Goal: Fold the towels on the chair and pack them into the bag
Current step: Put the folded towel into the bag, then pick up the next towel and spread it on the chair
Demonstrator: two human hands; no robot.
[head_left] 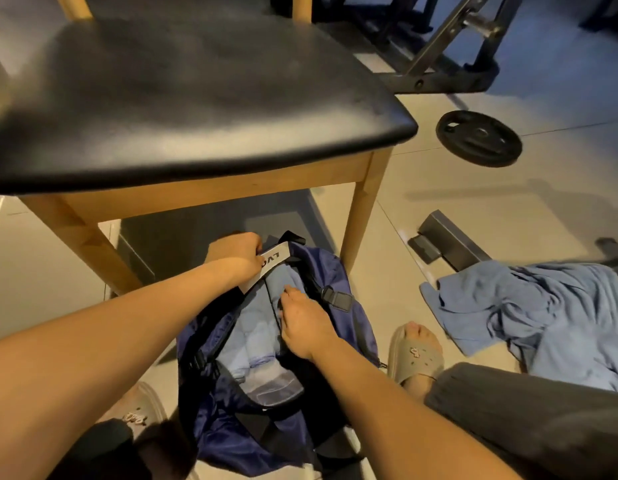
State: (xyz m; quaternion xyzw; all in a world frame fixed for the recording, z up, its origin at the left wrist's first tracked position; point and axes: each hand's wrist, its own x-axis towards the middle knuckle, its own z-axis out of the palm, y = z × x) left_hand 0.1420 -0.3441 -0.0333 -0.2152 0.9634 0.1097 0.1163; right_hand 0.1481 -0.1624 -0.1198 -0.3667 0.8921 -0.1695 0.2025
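Light blue folded towels [255, 337] lie inside the dark blue bag [231, 441], which stands open on the floor between the person's feet, just in front of the chair [196, 98]. The left hand [236, 254] is clenched on the white label [271, 263] at the far rim of the bag. I judge it pulls this edge up and away so that the mouth of the bag is wide. The right hand [306, 327] lies on the towels with the fingers rather straight and grasps nothing; it seems to press the cloth down flat, to make room and keep the fold in order.

The black seat of the chair carries no towel. One more crumpled towel [529, 313] of the same blue lies on the floor to the right, well apart from the bag and not folded, so the task is probably not finished.

How many towels are in the bag I cannot tell, because the right hand and the bag's sides cover a part of them. The letters on the label are half hidden under the left fingers. A sandal [415, 355] shows beside the bag, and a weight plate [478, 138] lies farther back; the picture is blurred there
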